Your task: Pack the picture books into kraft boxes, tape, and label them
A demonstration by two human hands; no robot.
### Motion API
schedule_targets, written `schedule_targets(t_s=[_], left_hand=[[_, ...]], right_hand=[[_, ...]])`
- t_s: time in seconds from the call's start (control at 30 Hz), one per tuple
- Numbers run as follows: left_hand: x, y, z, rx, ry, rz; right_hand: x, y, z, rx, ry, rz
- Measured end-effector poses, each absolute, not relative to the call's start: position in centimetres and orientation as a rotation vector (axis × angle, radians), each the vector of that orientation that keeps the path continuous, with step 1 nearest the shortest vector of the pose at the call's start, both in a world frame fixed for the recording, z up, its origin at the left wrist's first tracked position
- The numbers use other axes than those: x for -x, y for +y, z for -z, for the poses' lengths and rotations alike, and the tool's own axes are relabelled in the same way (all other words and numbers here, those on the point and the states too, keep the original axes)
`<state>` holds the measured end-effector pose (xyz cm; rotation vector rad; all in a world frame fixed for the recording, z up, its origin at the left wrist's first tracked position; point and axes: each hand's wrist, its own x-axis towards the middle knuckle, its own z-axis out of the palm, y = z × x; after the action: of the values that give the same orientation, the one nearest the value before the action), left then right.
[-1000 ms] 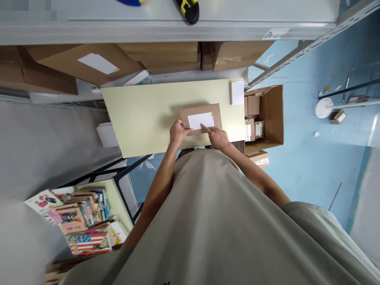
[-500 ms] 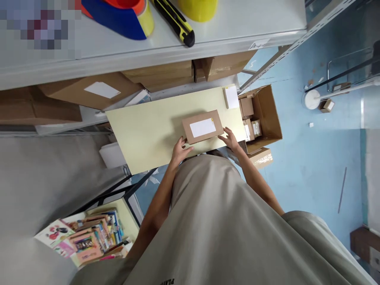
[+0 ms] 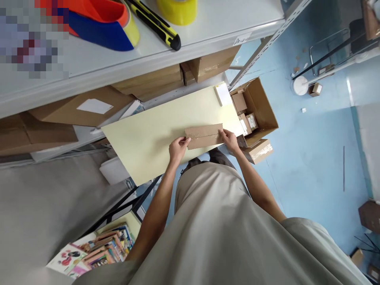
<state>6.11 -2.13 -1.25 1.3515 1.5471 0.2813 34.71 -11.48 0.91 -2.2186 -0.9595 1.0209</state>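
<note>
A flat brown cardboard parcel (image 3: 204, 136) is tipped up on its long edge on the pale yellow table (image 3: 148, 138), so its narrow side and plain back face me and its white label is hidden. My left hand (image 3: 177, 147) grips the parcel's left end. My right hand (image 3: 229, 138) grips its right end near the table's front right part.
A small white pad (image 3: 222, 94) lies at the table's far right corner. An open carton (image 3: 258, 109) with small boxes stands on the blue floor at the right. The shelf above holds a yellow-black utility knife (image 3: 157, 25), yellow tape (image 3: 177, 8) and a red-blue dispenser (image 3: 97, 19). Books (image 3: 101, 253) lie lower left.
The parcel lay flat with its white label up; both hands moved to its ends and tipped it onto its edge, hiding the label. The view shifted up toward the shelf.
</note>
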Motion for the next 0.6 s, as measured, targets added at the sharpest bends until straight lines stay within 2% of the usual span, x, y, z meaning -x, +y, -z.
schedule_targets(t_s=[0.17, 0.4, 0.6], left_hand=[[-6.1, -2.2, 1.4, -1.248, 1.52, -0.328], [-7.7, -3.5, 0.8, -1.26, 1.604, -0.319], [-15.5, -4.2, -2.5, -1.176, 1.696, -0.387]], right_hand=[[-35.9, -12.6, 0.0, 2.106, -0.791, -1.137], [-37.3, -13.1, 0.9, 1.877, -1.027, -1.32], [-44.5, -14.7, -0.3, 1.786, -0.906, -1.369]])
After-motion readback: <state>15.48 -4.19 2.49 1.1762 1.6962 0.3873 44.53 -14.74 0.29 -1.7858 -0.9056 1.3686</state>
